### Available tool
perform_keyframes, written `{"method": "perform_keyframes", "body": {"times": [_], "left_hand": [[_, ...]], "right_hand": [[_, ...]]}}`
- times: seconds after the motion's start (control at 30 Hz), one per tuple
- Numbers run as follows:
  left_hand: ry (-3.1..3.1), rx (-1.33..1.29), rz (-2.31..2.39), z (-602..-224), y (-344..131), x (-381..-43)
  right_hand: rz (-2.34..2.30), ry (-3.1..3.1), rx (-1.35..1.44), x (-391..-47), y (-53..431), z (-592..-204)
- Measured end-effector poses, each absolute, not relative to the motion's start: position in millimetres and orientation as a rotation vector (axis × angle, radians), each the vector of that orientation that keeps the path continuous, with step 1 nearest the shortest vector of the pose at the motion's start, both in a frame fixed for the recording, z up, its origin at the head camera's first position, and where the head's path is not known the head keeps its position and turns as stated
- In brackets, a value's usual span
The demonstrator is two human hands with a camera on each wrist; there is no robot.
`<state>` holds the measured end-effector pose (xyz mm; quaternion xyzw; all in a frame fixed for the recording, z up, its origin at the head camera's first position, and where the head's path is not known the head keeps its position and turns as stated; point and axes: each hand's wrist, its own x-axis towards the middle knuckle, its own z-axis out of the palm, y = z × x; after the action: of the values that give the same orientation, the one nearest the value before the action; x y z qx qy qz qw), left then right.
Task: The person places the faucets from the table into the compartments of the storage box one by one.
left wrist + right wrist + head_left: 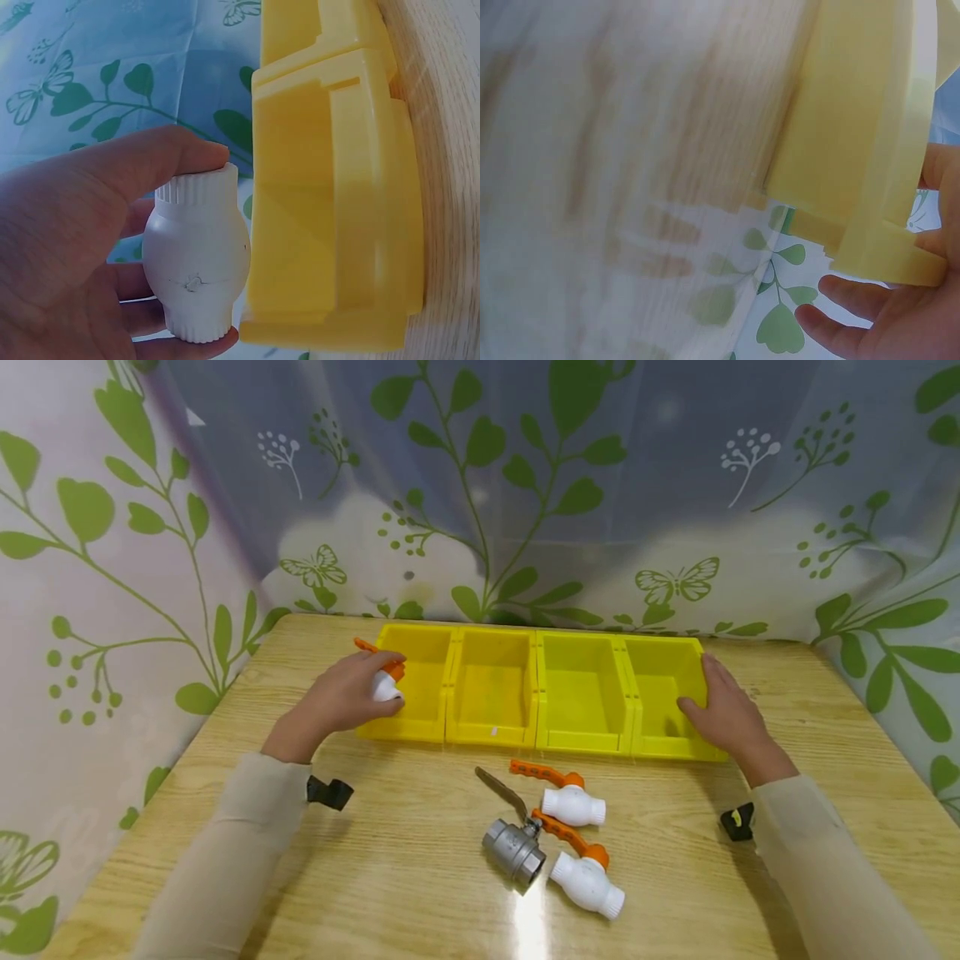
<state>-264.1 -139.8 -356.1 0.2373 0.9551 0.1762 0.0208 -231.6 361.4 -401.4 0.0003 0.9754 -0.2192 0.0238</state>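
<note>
At the left end of a row of yellow bins, my left hand grips a white plastic ball valve with an orange lever. In the left wrist view the thumb lies on one ribbed end of the valve and a fingertip on the other, beside the leftmost bin. My right hand holds the side wall of the rightmost bin, thumb over the inside and fingers along the outside. The right wrist view shows two of its fingers reaching past the bin's corner.
In front of the bins lie two more white ball valves with orange levers and a metal ball valve with a long lever. They rest close together on the wooden table. A leaf-patterned curtain hangs behind.
</note>
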Motion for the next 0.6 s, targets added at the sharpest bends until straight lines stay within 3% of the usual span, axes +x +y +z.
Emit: {"method": "perform_keyframes", "body": {"times": [0.6], "left_hand": [[2.935,0.811,0.503,-361,-126,-268]], "right_hand": [[-0.696,3.015,0.004,-231,360,-400]]}}
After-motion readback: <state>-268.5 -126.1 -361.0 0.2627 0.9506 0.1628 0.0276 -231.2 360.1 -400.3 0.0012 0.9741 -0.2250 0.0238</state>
